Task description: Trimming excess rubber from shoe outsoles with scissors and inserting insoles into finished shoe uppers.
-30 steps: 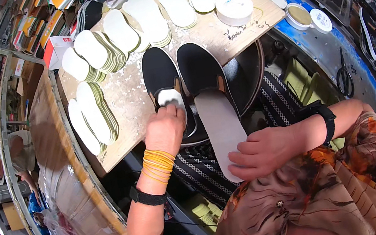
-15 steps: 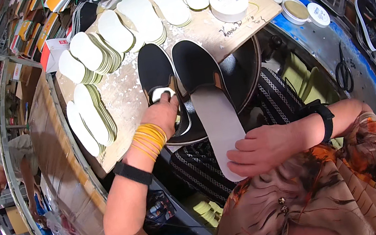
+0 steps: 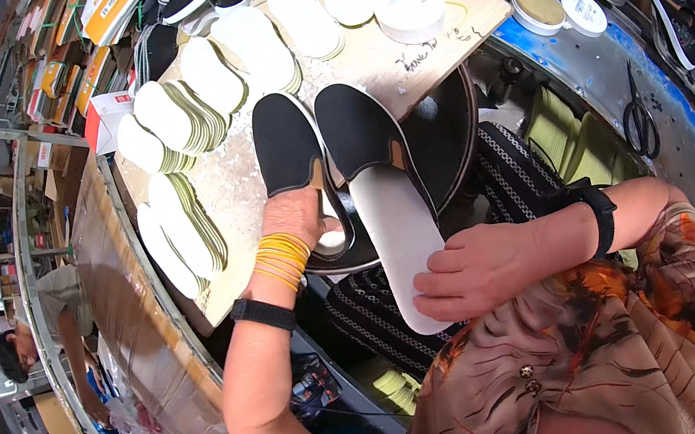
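Two black slip-on shoes with white edges lie side by side, toes pointing away. Into the opening of the left shoe (image 3: 288, 144) reaches my left hand (image 3: 296, 215), its fingers hidden inside and its thumb near the inner side. Whitish lining shows at that shoe's heel. A long white insole (image 3: 400, 226) lies partly inside the right shoe (image 3: 358, 129), its front hidden under the upper. Its heel end sticks out toward me, and my right hand (image 3: 478, 273) is closed on it, fingers bent over the top.
Stacks of pale insoles (image 3: 248, 48) line a wooden board (image 3: 229, 177) sprinkled with white scraps. A round white tub (image 3: 410, 9) stands on it. On the blue-edged bench at right lie an open tin (image 3: 538, 9) and black scissors (image 3: 639, 119). Another person (image 3: 56, 305) is at far left.
My left hand has slid forward from the left shoe's heel area, its fingers going out of sight inside. My right hand still holds the insole in nearly the same place.
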Tool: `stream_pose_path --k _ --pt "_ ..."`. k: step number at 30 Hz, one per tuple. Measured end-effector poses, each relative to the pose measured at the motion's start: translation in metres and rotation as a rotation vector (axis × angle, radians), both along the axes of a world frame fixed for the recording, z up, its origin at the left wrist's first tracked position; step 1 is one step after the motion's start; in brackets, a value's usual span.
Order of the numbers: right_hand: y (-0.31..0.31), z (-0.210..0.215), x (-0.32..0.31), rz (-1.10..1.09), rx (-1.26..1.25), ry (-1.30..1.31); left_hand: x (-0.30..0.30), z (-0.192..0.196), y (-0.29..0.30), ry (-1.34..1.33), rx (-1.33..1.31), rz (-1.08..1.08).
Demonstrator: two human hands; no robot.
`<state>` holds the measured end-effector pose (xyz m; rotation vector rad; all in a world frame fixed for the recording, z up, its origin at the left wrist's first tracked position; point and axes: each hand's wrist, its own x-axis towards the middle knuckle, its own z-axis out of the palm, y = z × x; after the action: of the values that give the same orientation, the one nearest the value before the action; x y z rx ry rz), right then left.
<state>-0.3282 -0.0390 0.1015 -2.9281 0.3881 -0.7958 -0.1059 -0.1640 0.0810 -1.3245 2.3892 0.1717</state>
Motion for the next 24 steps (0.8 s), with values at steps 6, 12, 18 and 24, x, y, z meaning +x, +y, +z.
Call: stream_pose_path --k 6,12,18,24 --pt "0.004 0.001 -0.003 -0.007 -0.01 -0.001 0.022 -0.001 -0.022 0.547 0.4 0.308" --pt "0.007 0.001 -0.003 -0.022 -0.02 -0.013 0.008 -0.01 0.028 0.688 0.055 0.507" --pt "0.009 0.008 0.001 -0.027 -0.09 -0.097 0.019 -0.005 0.077 0.488 0.075 0.507" --pt "0.012 0.005 -0.007 -0.143 -0.155 -0.133 -0.045 0.025 0.144 0.929 -0.032 0.35"
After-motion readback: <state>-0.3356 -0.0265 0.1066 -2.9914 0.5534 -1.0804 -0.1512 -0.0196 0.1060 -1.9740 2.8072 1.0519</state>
